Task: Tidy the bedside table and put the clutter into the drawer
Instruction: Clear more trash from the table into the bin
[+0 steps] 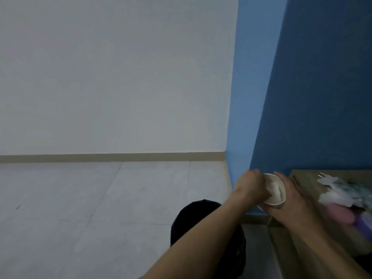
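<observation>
Forearms fill the bottom of the view, both reaching up and to the right toward a white paper cup held just off the left edge of the bedside tabletop. Furthest left lies pale tiled floor and a white wall; then comes a dark bin or bag on the floor (its exact kind is hard to tell), directly below the arms. Next, the left hand is curled closed at the cup's mouth, its fingertips pressed onto crumpled white tissue stuffed inside. The right hand wraps the cup from beneath and behind, fingers closed around its wall, with the cup's long axis tipped so the mouth faces the left hand. Further right, on the tabletop, sits blurred clutter: more white crumpled paper, something pink and something purple, too smeared to name. No drawer shows in this view, so I cannot say which way it lies from the cup. My reading is that the tissue is being packed into the cup so both travel as one piece; the cup sits between the hands, and the right hand, which carries it, is the nearer to the remaining clutter.
</observation>
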A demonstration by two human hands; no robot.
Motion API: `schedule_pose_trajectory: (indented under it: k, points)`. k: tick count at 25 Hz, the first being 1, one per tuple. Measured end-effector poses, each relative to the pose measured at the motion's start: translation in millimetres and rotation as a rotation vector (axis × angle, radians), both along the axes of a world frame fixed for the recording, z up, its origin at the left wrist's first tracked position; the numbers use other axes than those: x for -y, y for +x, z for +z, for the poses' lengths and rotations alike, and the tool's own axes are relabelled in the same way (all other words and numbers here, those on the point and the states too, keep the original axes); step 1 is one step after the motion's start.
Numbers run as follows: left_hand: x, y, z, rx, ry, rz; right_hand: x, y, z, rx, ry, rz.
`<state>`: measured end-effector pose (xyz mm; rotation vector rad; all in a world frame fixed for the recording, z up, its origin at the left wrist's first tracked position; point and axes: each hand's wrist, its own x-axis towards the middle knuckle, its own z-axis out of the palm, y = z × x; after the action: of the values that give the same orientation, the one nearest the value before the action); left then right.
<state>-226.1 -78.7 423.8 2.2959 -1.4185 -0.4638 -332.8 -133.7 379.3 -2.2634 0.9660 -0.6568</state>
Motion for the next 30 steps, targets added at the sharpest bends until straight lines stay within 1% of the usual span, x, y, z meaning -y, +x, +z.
schedule_pose_trajectory:
  k: [3,6,8,12,14,16,18,20,22,25,27,30]
  points:
    - [-16.6,18.9,-8.7,-0.023,-0.002,0.054,-18.4,18.0,-2.7,0.016,0.052,0.042]
    - [-11.9,25.3,-12.7,-0.058,-0.004,0.078,-16.9,20.1,-1.2,0.031,0.065,0.083]
    - [-4.2,21.7,-10.7,-0.081,-0.016,0.062,-6.1,16.6,-6.0,0.064,0.041,0.059]
    - [11.9,9.6,-10.1,-0.112,-0.076,0.020,14.7,0.7,-9.0,0.126,0.058,0.043]
    - [15.2,9.8,-13.8,-0.107,-0.090,0.035,17.0,-7.8,-4.8,0.126,0.093,0.078]
    - [12.7,18.6,-19.2,-0.108,-0.098,0.072,20.9,-15.8,0.7,0.116,0.064,0.103]
    - [8.1,30.8,-26.5,-0.106,-0.093,0.121,35.2,-27.9,2.6,0.045,-0.007,0.038]
    - [3.6,41.9,-35.2,-0.108,-0.084,0.170,56.6,-39.3,-2.1,-0.093,-0.125,-0.136]
    - [0.3,47.0,-43.0,-0.094,-0.075,0.187,80.1,-49.4,-18.3,-0.240,-0.217,-0.243]
    - [8.3,41.0,-53.2,-0.082,-0.052,0.169,104.9,-63.5,-42.6,-0.425,-0.234,-0.328]
    - [20.5,30.8,-56.4,-0.088,-0.053,0.129,106.9,-66.8,-51.1,-0.468,-0.250,-0.352]
    - [45.7,8.0,-56.0,-0.129,-0.073,0.059,110.2,-70.2,-53.9,-0.425,-0.288,-0.326]
